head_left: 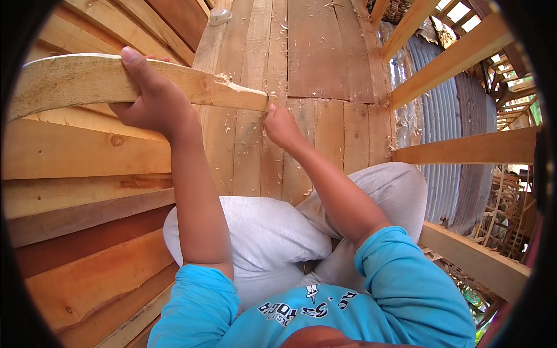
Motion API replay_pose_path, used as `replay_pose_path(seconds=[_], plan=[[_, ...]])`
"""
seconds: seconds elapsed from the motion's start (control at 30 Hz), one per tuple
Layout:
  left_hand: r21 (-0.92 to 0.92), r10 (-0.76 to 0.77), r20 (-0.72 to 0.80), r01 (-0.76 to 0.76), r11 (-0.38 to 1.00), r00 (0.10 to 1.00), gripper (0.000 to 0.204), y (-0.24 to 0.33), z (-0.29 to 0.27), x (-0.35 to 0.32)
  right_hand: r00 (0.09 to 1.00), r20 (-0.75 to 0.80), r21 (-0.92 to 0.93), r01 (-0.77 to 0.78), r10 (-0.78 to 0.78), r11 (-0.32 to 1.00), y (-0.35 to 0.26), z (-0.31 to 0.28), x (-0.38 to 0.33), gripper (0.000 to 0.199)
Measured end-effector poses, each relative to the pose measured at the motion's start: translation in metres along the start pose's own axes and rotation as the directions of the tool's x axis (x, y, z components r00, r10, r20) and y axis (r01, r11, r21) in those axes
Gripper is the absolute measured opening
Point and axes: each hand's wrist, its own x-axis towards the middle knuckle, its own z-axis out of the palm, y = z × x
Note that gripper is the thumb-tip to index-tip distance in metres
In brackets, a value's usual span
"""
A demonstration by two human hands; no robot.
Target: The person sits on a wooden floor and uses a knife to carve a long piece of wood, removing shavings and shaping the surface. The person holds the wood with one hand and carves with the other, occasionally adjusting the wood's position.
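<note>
My left hand [152, 93] is closed round a curved, pale wooden piece [191, 87], its thumb over the upper edge. The piece is broad at the left and narrows to a tip in front of me. Rough, splintered wood shows on its upper edge near the narrow part. Right at that tip is my right hand [281, 126], fingers curled and thumb upward against or just beside the end. What its fingers hold, if anything, is hidden. Wood shavings [227, 116] lie scattered on the plank floor [246, 156] below.
Stacked planks [87, 148] rise along the left. A wooden railing [464, 146] runs on the right, with corrugated metal sheets [435, 98] beyond it. A brown panel [325, 52] lies on the floor ahead. A small clear container [220, 17] stands at the far left of the floor.
</note>
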Motion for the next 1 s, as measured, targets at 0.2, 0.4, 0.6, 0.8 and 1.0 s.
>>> replay_pose_path(seconds=[0.2,0.4,0.6,0.8,1.0], plan=[[0.043,0.013,0.029,-0.014,0.999,1.000,0.041,-0.006,-0.013,0.002,0.998,-0.045,0.121,-0.039,0.044,0.992,0.017,0.011,-0.012,0.062],[0.020,0.006,0.028,-0.007,1.000,1.000,0.042,-0.006,-0.009,-0.001,0.992,-0.002,0.191,-0.121,0.124,0.974,0.026,0.016,0.001,0.061],[0.001,0.013,0.004,-0.013,1.000,1.000,0.041,-0.008,-0.006,0.004,0.996,-0.054,0.195,-0.053,0.064,0.979,0.016,0.017,0.003,0.059],[-0.005,0.003,0.033,-0.003,1.000,0.999,0.040,-0.003,-0.007,0.006,0.998,-0.066,0.201,0.011,0.002,0.980,0.006,0.019,-0.014,0.059],[-0.039,0.021,0.004,-0.021,0.999,1.000,0.041,-0.004,0.000,0.009,0.986,-0.126,0.267,-0.069,0.106,0.961,0.017,0.033,-0.003,0.059]])
